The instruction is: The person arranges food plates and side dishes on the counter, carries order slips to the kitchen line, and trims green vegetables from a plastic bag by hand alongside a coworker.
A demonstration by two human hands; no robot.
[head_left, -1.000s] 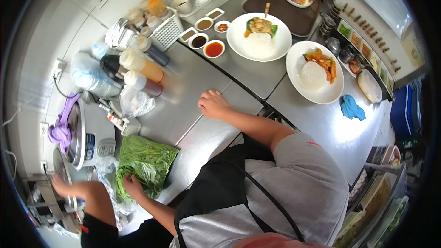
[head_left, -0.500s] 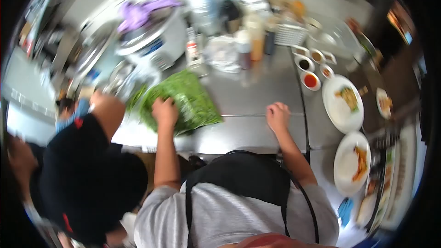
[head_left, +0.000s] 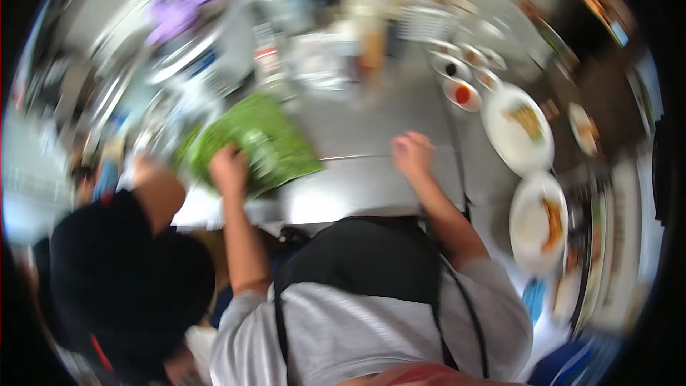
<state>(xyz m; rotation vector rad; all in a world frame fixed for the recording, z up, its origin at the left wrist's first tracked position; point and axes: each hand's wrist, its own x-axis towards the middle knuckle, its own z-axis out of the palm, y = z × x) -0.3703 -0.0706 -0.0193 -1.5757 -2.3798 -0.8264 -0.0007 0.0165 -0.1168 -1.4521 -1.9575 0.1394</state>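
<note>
A clear plastic bag of green leaves (head_left: 275,146) lies on the steel counter (head_left: 357,129). My left hand (head_left: 229,170) is closed on the left part of the bag, with its fingers curled into the plastic. Farther right, my right hand (head_left: 413,154) is by the counter's front part, apart from the bag. Its fingers are loosely curled, and nothing shows in them. Motion blur softens both hands.
A co-worker in a black cap (head_left: 128,264) stands close on my left. A rice cooker (head_left: 207,50) with a purple cloth (head_left: 189,11), several bottles and a white basket (head_left: 426,23) line the back. To the right are sauce dishes (head_left: 461,93) and oval plates (head_left: 518,129) with food.
The whole view has shifted, so the counter and both hands appear farther left and slightly higher. My left hand stays at the bag; my right hand keeps its curled shape.
</note>
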